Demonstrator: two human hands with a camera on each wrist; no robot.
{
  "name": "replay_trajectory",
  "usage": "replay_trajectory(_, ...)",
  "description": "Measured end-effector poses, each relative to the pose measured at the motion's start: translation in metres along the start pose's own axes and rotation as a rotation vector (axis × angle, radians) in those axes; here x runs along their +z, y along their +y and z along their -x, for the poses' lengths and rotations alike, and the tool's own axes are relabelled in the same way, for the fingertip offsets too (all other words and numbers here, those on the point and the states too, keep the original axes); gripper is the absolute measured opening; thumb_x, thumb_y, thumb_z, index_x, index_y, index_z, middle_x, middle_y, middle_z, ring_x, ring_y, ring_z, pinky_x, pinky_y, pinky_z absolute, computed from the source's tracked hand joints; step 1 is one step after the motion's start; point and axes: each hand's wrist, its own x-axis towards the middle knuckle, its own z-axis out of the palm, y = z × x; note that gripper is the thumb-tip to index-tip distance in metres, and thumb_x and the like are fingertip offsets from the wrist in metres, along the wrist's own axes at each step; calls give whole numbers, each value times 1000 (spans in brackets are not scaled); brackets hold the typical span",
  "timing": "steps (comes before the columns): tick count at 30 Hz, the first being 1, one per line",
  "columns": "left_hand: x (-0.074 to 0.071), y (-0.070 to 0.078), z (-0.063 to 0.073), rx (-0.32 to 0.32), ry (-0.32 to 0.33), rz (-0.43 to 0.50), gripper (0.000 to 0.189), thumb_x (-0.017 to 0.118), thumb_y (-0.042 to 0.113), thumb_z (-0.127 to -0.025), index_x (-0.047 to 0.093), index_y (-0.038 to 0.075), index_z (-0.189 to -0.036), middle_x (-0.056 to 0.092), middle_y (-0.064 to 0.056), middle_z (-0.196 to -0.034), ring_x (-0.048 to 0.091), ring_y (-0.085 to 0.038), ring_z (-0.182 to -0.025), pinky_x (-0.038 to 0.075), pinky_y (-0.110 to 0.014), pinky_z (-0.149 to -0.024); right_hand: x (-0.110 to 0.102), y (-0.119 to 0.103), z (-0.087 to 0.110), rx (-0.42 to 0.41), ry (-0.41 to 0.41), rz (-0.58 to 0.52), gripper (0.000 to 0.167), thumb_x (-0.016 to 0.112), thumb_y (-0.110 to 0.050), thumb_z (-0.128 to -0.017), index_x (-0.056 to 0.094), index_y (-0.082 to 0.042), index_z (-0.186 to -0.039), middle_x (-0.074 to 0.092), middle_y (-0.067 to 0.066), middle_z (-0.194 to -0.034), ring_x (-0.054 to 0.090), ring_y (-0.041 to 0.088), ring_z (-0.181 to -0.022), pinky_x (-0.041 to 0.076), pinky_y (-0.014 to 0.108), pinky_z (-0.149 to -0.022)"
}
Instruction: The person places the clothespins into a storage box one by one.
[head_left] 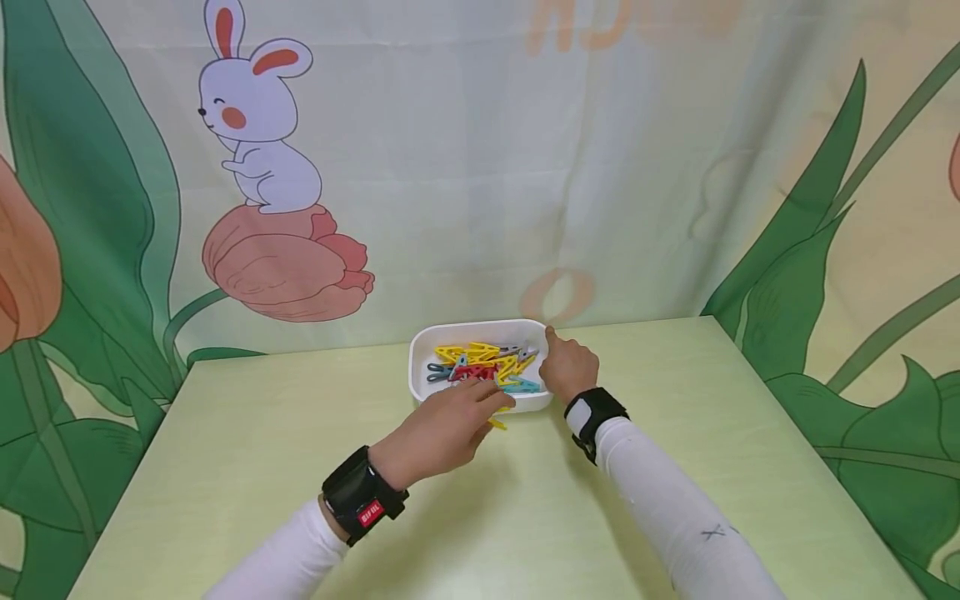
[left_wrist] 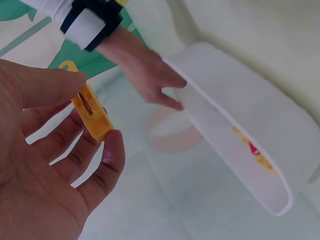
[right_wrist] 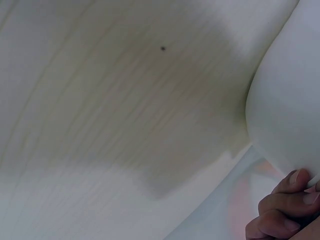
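Note:
A white plastic tub [head_left: 415, 371] stands at the back of the table, holding a jumble of yellow, red, light blue and grey clothespins [head_left: 480, 364]. My left hand [head_left: 441, 423] is over the tub's near edge. Between its thumb and fingers it pinches a yellow clothespin [left_wrist: 93, 116], seen clearly in the left wrist view. At the tub's right end, my right hand [head_left: 570, 368] grips the rim, thumb along the top edge. Curled fingers [right_wrist: 282, 202] lie against the tub's outer wall [right_wrist: 287, 100] in the right wrist view.
The pale wood-grain table [head_left: 300, 467] stretches toward me. Behind it hangs a curtain [head_left: 450, 167] printed with a rabbit, flowers and leaves, close to the back of the tub. Both wrists wear black straps [head_left: 362, 497].

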Motion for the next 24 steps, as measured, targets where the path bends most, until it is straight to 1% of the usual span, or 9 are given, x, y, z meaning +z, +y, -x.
replay_trajectory(5, -14, -5, -9, -7, 70, 14, 38, 71, 7, -87, 63, 13, -123, 63, -3, -120, 59, -19, -114, 49, -35, -99, 0, 0, 0, 4, -3, -8, 62, 62, -19, -89, 45, -16, -148, 73, 18, -95, 64, 31, -67, 51, 43, -58)
replay_trajectory(9, -26, -8, -17, -32, 106, 24, 40, 70, 5, -87, 63, 13, -125, 63, -3, -120, 60, -19, -111, 52, -32, -92, 0, 0, 0, 9, -4, -8, 62, 62, -20, -89, 45, -17, -148, 73, 18, -98, 66, 32, -71, 52, 44, -61)
replay_trajectory(12, -32, -12, -23, -51, 126, 31, 40, 70, 3, -86, 63, 12, -125, 64, -3, -119, 60, -19, -110, 52, -31, -90, 0, 0, -1, 5, -1, -3, 62, 63, -20, -88, 46, -17, -148, 73, 19, -100, 67, 34, -74, 52, 45, -61)
replay_trajectory(13, -33, -13, -24, -55, 129, 34, 41, 70, 3, -86, 63, 12, -125, 64, -3, -119, 60, -19, -109, 52, -32, -91, 0, 0, -1, 4, 0, -2, 62, 63, -20, -88, 46, -17, -148, 73, 19, -101, 67, 34, -75, 52, 46, -61)
replay_trajectory(15, -35, -16, -27, -69, 128, 41, 41, 70, 3, -86, 63, 12, -125, 64, -4, -119, 60, -19, -109, 52, -33, -91, 1, 1, -1, 3, 1, 3, 61, 63, -20, -88, 46, -17, -147, 73, 19, -101, 68, 34, -75, 53, 46, -61)
replay_trajectory(19, -36, -23, -33, -120, 104, 69, 42, 70, 6, -87, 62, 13, -128, 64, -3, -121, 59, -20, -109, 53, -34, -93, 2, 1, -1, 10, -5, 6, 62, 63, -20, -89, 46, -17, -148, 73, 18, -102, 67, 32, -74, 52, 44, -62)
replay_trajectory(24, -37, -30, -44, -175, 78, 99, 43, 69, 8, -88, 61, 15, -130, 63, -3, -124, 59, -20, -112, 55, -35, -89, 1, 1, -1, 13, -10, 4, 62, 62, -20, -89, 45, -17, -148, 73, 18, -102, 66, 32, -73, 52, 44, -60)
